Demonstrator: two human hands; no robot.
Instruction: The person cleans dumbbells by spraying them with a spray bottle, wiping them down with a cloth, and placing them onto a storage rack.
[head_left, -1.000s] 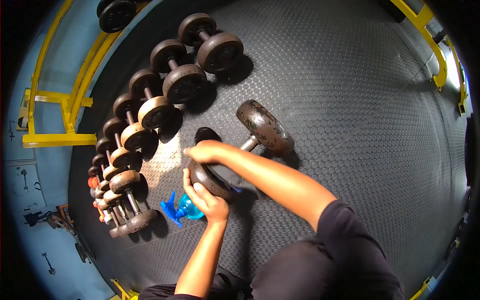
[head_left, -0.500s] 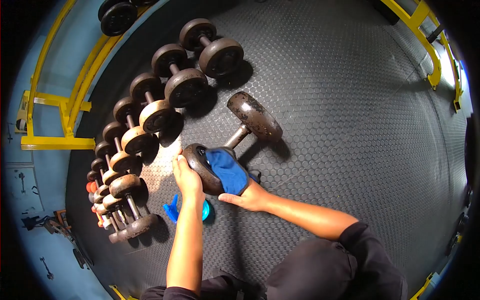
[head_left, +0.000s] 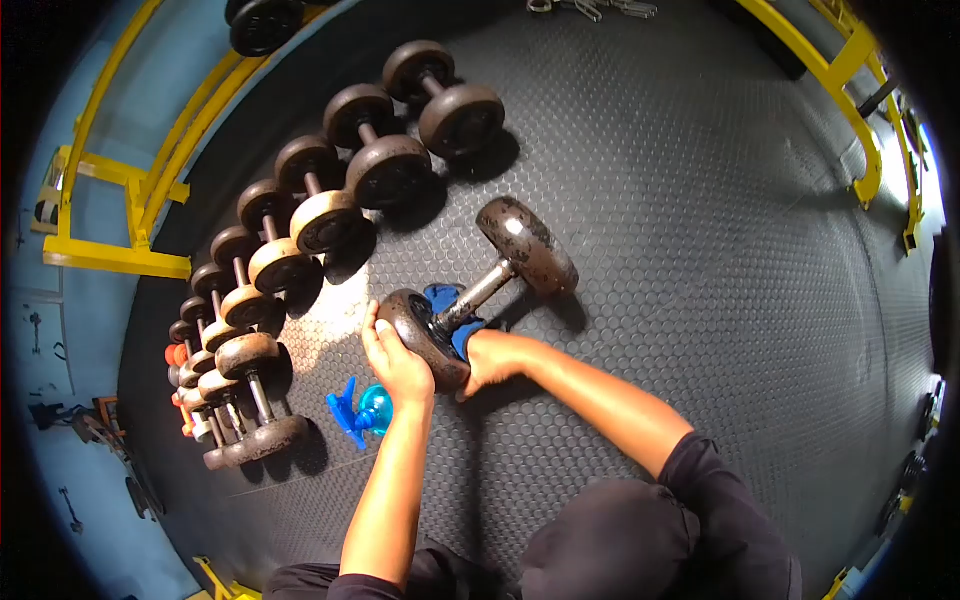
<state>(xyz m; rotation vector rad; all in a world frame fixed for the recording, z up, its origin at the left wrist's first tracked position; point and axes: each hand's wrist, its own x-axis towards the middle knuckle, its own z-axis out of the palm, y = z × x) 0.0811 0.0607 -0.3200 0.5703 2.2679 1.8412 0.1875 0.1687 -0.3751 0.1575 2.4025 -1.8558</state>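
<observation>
The view looks from the person's head, facing forward and steeply down at the floor [head_left: 680, 260], close enough that the left hand [head_left: 400, 368] and right hand [head_left: 492, 360] appear near mid-frame, within dark, curved edges.

Left hand: your left hand [head_left: 403, 370] lies against the outer side of the dumbbell's [head_left: 481, 294] near head.
Right hand: your right hand [head_left: 488, 362], partly hidden, is at that head beside the blue cloth [head_left: 466, 335].
Spray bottle: the spray bottle [head_left: 375, 408] is on the black mat [head_left: 660, 260], near your left hand.
Dumbbell row: other dumbbells [head_left: 388, 172] line the left.
</observation>
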